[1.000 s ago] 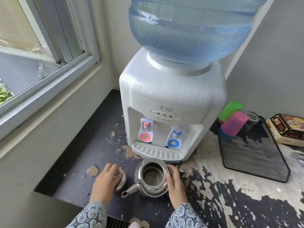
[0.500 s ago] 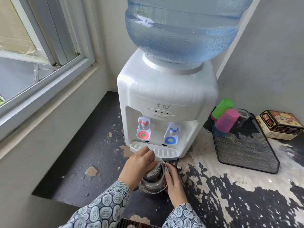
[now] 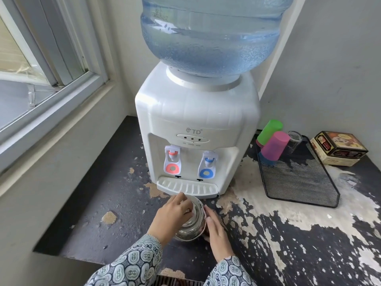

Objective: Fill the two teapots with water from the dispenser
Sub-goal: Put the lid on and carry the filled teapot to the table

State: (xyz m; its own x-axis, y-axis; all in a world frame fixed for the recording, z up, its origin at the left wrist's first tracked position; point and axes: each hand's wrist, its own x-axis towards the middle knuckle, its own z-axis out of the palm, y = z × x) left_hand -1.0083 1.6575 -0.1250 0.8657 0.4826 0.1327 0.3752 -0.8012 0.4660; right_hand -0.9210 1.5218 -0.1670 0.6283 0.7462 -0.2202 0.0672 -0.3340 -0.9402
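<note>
A large clear blue water bottle [image 3: 210, 36], cut off at the top of the frame, sits upended on a white plastic countertop dispenser [image 3: 196, 129] with a red tap [image 3: 172, 161] on the left and a blue tap [image 3: 206, 167] on the right above a ribbed drip tray [image 3: 186, 187]. It stands at the far side of a dark counter with peeling paint [image 3: 288, 223]. To the right lies a black mesh tray [image 3: 299, 182] carrying upturned green and pink plastic cups [image 3: 272, 139], with a printed cardboard box [image 3: 338, 147] beyond it.

Just in front of the drip tray stands one shiny steel teapot [image 3: 194, 221], probably set there to be within reach of the taps. The left hand [image 3: 171, 217] lies over its top, fingers curled down on something at the mouth, likely the lid, though what it grips is hidden. The right hand [image 3: 216, 230] rests flat, fingers straight, against the pot's right side, seemingly to steady it.

The spout, the handle and any water inside are covered or hard to make out. A second teapot is not in view.
</note>
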